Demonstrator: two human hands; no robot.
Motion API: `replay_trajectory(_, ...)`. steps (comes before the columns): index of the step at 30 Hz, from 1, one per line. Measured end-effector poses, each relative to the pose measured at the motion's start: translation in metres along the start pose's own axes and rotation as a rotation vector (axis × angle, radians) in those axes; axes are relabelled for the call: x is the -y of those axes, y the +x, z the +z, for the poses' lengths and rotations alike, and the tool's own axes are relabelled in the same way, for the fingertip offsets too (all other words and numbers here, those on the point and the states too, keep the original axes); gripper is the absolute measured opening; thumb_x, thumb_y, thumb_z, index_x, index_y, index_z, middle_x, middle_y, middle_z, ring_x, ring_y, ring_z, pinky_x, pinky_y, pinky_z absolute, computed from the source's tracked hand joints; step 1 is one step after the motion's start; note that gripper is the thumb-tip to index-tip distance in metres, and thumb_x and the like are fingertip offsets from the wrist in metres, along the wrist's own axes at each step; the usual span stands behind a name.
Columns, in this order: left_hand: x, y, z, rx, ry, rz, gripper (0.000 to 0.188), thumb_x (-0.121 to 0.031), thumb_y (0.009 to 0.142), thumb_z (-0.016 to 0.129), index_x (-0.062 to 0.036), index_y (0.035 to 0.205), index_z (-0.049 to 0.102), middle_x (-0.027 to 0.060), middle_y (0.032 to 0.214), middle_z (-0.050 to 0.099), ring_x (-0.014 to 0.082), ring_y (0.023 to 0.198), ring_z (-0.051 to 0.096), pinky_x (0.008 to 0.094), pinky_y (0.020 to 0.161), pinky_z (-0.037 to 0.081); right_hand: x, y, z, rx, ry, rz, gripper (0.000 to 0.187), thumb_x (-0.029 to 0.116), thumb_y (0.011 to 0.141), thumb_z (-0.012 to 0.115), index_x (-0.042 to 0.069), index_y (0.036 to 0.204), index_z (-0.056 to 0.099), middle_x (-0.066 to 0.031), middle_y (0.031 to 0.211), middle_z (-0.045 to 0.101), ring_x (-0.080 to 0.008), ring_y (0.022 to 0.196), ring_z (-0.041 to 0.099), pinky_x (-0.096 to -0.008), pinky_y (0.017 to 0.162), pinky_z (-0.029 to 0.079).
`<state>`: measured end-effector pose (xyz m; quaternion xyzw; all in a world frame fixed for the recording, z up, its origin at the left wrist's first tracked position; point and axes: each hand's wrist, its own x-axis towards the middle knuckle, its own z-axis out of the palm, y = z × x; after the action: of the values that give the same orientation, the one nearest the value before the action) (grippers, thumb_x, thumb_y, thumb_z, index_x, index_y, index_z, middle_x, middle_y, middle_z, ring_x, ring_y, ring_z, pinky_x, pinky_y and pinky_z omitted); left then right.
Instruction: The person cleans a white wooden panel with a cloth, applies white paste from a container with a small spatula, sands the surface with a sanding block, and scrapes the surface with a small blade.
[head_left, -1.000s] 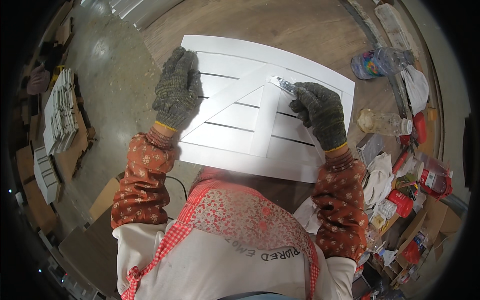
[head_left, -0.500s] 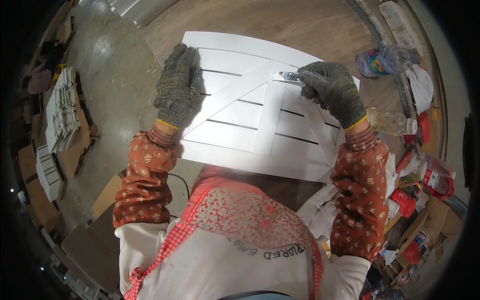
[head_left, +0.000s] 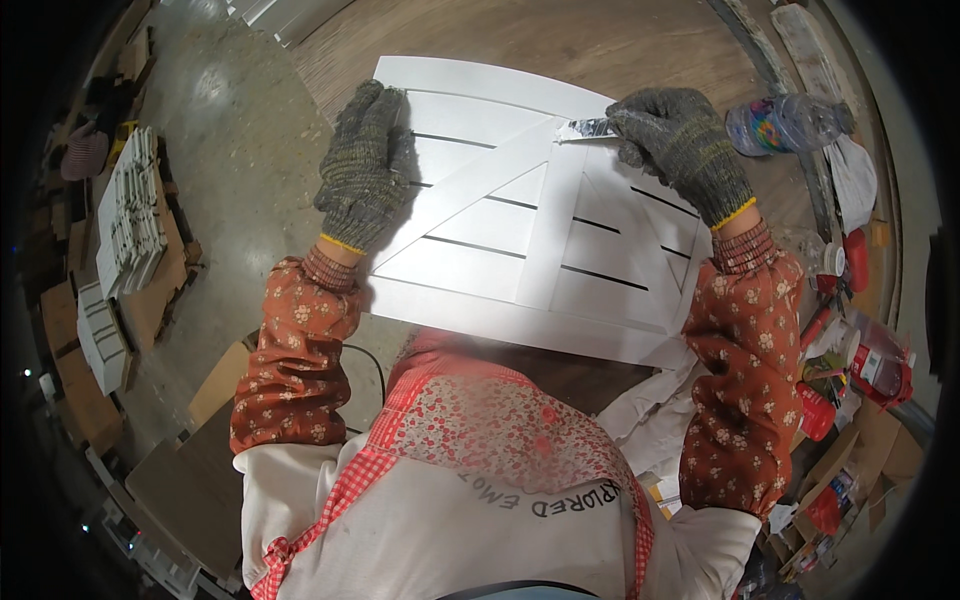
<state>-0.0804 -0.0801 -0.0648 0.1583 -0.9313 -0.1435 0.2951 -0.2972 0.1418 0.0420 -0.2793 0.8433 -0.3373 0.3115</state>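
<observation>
A white slatted panel with slanting braces and a middle upright lies in front of me. My left hand, in a dark grey knitted glove, is closed over its left edge. In my gloved right hand is a putty knife with a short, flat, shiny blade. Its tip touches the panel near the top of the middle upright, just below the far rail. The fingers cover the knife's handle.
A brown wood-grain tabletop extends behind the panel. At the right stand a clear plastic bottle and a red-trimmed container. White panels are stacked on the left over the concrete floor.
My right hand and the putty knife have moved slightly away from me, toward the far rail. My left hand keeps its place on the panel's edge. The whole view has shifted a little.
</observation>
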Motion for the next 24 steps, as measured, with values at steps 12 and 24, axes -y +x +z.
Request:
replay_trajectory(12, -0.003, 0.003, -0.001, -0.018, -0.013, 0.025, 0.037, -0.011, 0.087, 0.056, -0.0051, 0.124, 0.056, 0.0195, 0.127, 0.054, 0.0352, 0.12, 0.05, 0.0441, 0.103, 0.039, -0.01, 0.004, 0.001, 0.037, -0.215, -0.217, 0.023, 0.016, 0.085, 0.06, -0.003, 0.095, 0.067, -0.0053, 0.064, 0.062, -0.0078, 0.052, 0.054, -0.0234, 0.048, 0.042)
replay_trajectory(24, -0.004, 0.004, -0.006, 0.0, 0.0, 0.056, 0.036, -0.011, 0.088, 0.056, -0.0018, 0.123, 0.056, 0.0217, 0.123, 0.055, 0.0378, 0.118, 0.051, 0.0462, 0.101, 0.04, -0.027, 0.006, 0.005, -0.067, -0.453, -0.541, 0.022, 0.015, 0.085, 0.061, -0.004, 0.095, 0.066, -0.0067, 0.065, 0.062, -0.0105, 0.054, 0.057, -0.0253, 0.051, 0.046)
